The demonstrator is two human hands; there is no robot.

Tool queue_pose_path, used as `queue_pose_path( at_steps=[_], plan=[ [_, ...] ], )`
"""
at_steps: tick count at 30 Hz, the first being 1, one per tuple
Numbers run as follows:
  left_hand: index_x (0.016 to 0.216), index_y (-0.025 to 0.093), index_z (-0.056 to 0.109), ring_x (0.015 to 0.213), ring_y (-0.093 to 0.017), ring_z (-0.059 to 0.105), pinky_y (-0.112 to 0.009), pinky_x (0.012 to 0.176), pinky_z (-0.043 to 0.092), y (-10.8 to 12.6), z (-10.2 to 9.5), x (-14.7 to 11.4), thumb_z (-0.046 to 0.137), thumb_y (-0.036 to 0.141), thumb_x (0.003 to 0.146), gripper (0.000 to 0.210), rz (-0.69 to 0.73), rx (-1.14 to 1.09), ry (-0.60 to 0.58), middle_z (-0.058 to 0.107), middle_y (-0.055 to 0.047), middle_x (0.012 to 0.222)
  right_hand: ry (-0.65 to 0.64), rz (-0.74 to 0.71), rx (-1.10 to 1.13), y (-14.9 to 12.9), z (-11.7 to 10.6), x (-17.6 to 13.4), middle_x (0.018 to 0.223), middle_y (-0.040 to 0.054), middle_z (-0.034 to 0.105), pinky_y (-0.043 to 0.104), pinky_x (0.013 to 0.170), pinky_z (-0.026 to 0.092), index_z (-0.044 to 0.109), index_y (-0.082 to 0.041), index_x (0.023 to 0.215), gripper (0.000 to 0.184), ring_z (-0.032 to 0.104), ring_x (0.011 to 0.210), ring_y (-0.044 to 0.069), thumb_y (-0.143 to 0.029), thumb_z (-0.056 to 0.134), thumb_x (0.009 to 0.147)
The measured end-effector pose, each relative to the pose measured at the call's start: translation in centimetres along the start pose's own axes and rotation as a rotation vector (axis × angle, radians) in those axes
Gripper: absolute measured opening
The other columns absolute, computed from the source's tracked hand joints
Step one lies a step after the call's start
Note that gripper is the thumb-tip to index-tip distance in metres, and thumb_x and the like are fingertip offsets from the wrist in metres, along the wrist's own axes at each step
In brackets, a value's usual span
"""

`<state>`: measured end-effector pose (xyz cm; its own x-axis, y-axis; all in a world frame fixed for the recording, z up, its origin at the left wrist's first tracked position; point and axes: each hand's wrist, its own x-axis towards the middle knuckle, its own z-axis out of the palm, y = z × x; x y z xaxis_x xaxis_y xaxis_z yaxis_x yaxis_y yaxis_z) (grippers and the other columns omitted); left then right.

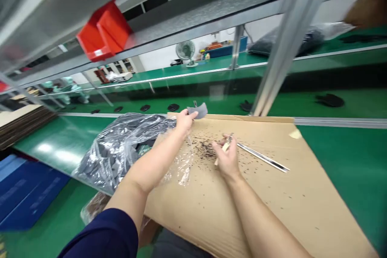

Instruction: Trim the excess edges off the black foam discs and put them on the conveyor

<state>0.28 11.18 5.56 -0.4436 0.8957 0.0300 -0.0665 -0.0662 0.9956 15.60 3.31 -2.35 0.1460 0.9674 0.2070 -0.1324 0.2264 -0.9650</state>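
Observation:
In the head view, my left hand (185,121) reaches to the far side of the cardboard sheet (193,209), closed on a thin, curved grey piece (200,111). My right hand (229,159) is closed around a small tool with a pale handle (226,145) and a metal end. Its exact kind is not clear. Dark scraps (207,149) are scattered over the cardboard between and around both hands. Just right of my right hand lies a long, narrow metal strip (266,158). The grey piece and the tool are apart.
A clear plastic bag of dark grey pieces (111,149) lies left of the cardboard. Several flat dark pieces (173,107) sit along the green surface behind. A metal post (281,44) rises at the back right. Overhead, a red bin (104,32) hangs by the shelf.

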Motion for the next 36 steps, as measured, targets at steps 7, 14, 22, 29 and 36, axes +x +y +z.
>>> queue_pose_path(
  at_steps=[7,14,22,29,36],
  plan=[
    [0.082,0.015,0.056,0.071,-0.013,0.057,-0.026,0.07,0.045,-2.1,-5.4,-8.4,0.082,0.031,0.052,0.043,-0.088,-0.609,-0.072,0.059,-0.001,0.076,0.053,0.007,-0.145,-2.1,-0.1,-0.5,0.095,0.0047,0.057,0.04,0.089,0.044,0.055,-0.018,0.109,0.05,0.057,0.09,0.02,-0.05,0.067,0.072],
    [0.095,0.016,0.059,0.072,-0.012,0.059,-0.025,0.067,0.049,-3.8,-6.1,-8.7,0.084,0.018,0.05,0.051,-0.269,-0.633,-0.202,0.061,-0.001,0.086,-0.029,-0.365,-0.439,-2.3,-0.6,-1.6,0.107,0.0106,0.062,0.042,0.092,0.045,0.055,-0.017,0.124,0.049,0.059,0.098,0.023,-0.045,0.056,0.084],
    [0.092,0.016,0.056,0.051,-0.008,0.053,-0.018,0.045,0.044,-3.8,-6.6,-8.0,0.071,0.014,0.071,0.026,-0.482,-0.606,-0.247,0.057,0.001,0.07,-0.301,-0.492,-0.835,-3.4,-0.5,-2.9,0.101,0.0092,0.064,0.037,0.082,0.048,0.059,-0.02,0.12,0.036,0.058,0.088,0.023,-0.036,0.053,0.088],
    [0.092,0.014,0.056,0.051,-0.006,0.052,-0.017,0.046,0.044,-3.5,-6.4,-8.9,0.063,0.009,0.078,0.016,-0.54,-0.669,-0.256,0.058,-0.002,0.076,-0.352,-0.51,-0.938,-3.4,-0.4,-3.2,0.096,0.009,0.063,0.036,0.081,0.048,0.058,-0.019,0.121,0.036,0.058,0.086,0.023,-0.035,0.052,0.089],
    [0.093,0.014,0.054,0.051,-0.006,0.051,-0.017,0.046,0.044,-3.5,-6.4,-9.0,0.056,0.008,0.082,0.012,-0.582,-0.692,-0.246,0.058,-0.002,0.077,-0.374,-0.537,-0.982,-3.3,-0.6,-3.1,0.095,0.0081,0.064,0.034,0.081,0.046,0.058,-0.018,0.121,0.035,0.057,0.086,0.022,-0.032,0.053,0.089]
  ],
)
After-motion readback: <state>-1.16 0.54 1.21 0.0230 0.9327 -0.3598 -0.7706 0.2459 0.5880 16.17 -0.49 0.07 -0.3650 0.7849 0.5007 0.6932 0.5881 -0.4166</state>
